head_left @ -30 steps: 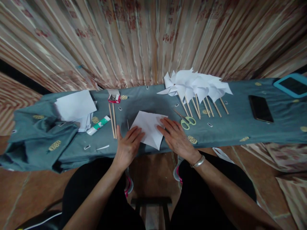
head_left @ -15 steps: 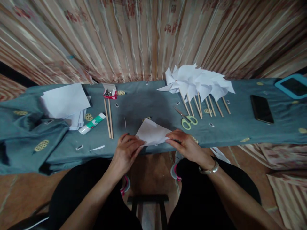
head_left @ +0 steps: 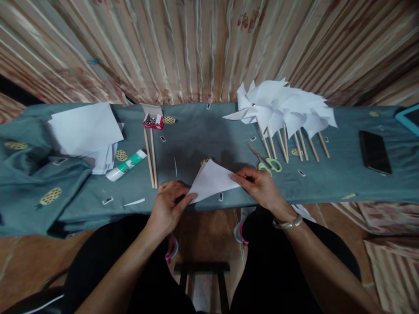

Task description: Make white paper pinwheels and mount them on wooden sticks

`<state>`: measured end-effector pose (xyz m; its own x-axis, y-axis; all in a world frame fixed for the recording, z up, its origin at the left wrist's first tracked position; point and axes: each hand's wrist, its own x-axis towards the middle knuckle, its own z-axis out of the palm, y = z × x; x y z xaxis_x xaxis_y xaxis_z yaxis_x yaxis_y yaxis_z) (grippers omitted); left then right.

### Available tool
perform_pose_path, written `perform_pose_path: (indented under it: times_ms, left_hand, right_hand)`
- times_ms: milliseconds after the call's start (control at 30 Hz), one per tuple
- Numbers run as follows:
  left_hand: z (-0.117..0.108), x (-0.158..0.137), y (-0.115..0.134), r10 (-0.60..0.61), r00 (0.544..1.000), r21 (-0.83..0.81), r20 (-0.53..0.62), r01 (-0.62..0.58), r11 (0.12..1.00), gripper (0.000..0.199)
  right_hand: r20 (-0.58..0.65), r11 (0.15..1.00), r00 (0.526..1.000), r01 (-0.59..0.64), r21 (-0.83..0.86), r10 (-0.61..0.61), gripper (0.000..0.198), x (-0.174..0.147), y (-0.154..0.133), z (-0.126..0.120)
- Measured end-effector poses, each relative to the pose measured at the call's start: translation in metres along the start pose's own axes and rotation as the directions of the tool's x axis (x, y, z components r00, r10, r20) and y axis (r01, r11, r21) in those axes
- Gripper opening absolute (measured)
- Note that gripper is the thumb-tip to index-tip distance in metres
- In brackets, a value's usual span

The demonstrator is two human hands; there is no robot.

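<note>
A white sheet of paper [head_left: 213, 181], folded into a triangle, is held near the front edge of the table. My left hand [head_left: 170, 203] pinches its lower left corner between thumb and fingers. My right hand [head_left: 260, 185], with a silver bracelet on the wrist, pinches the right corner. The triangle's top point faces away from me. Just beyond my right hand lie scissors [head_left: 273, 165] with pale green handles. Two wooden sticks [head_left: 151, 159] lie beyond my left hand, with a thin paper strip [head_left: 176, 167] to their right.
Several white paper pinwheels [head_left: 284, 104] on sticks lie at the back right. A phone [head_left: 375, 151] and a blue-framed tablet [head_left: 409, 120] are farther right. At left are a paper stack [head_left: 87, 128], a glue stick [head_left: 126, 165] and a red box of small metal pieces [head_left: 153, 121].
The folded paper has turned slightly, its right corner now higher. My right hand has risen a little with it. The view has shifted somewhat to the left.
</note>
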<state>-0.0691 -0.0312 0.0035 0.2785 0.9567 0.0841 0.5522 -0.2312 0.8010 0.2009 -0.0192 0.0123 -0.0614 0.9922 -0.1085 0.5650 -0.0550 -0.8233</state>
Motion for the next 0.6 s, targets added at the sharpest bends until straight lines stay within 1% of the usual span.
perform_pose_path:
  times_ms: [67, 167, 267, 367, 400, 467, 533, 600]
  left_hand:
    - [-0.006, 0.004, 0.000, -0.012, 0.999, -0.001, 0.039, 0.012, 1.000, 0.035]
    - [-0.012, 0.006, 0.001, 0.031, 0.997, 0.001, 0.075, -0.031, 1.000, 0.035]
    - [-0.011, 0.002, -0.001, 0.141, 0.986, 0.009, 0.094, -0.142, 0.990, 0.029]
    - [-0.006, -0.007, -0.005, 0.279, 0.950, 0.058, 0.137, -0.289, 0.956, 0.020]
    - [-0.004, -0.010, -0.007, 0.317, 0.937, 0.086, 0.145, -0.331, 0.940, 0.020]
    - [0.000, -0.015, -0.009, 0.369, 0.919, 0.152, 0.140, -0.388, 0.909, 0.024]
    - [0.003, -0.018, -0.011, 0.395, 0.910, 0.214, 0.128, -0.414, 0.885, 0.027]
    - [0.004, -0.019, -0.010, 0.404, 0.907, 0.249, 0.123, -0.422, 0.872, 0.026]
  right_hand:
    - [0.034, 1.000, 0.999, 0.017, 0.000, -0.017, 0.038, 0.002, -0.001, -0.004]
    - [0.078, 0.998, 0.995, 0.057, 0.006, -0.058, 0.040, 0.003, 0.000, -0.009]
    - [0.098, 0.994, 0.989, 0.106, 0.022, -0.107, 0.034, -0.003, 0.003, -0.012]
    - [0.123, 0.976, 0.968, 0.215, 0.043, -0.218, 0.020, -0.015, 0.008, -0.013]
    - [0.138, 0.965, 0.955, 0.262, 0.026, -0.263, 0.020, -0.019, 0.009, -0.013]
    - [0.178, 0.939, 0.929, 0.338, -0.059, -0.323, 0.027, -0.027, 0.011, -0.012]
    - [0.204, 0.909, 0.914, 0.384, -0.162, -0.349, 0.033, -0.033, 0.010, -0.010]
    - [0.217, 0.884, 0.904, 0.414, -0.217, -0.370, 0.031, -0.035, 0.009, -0.009]
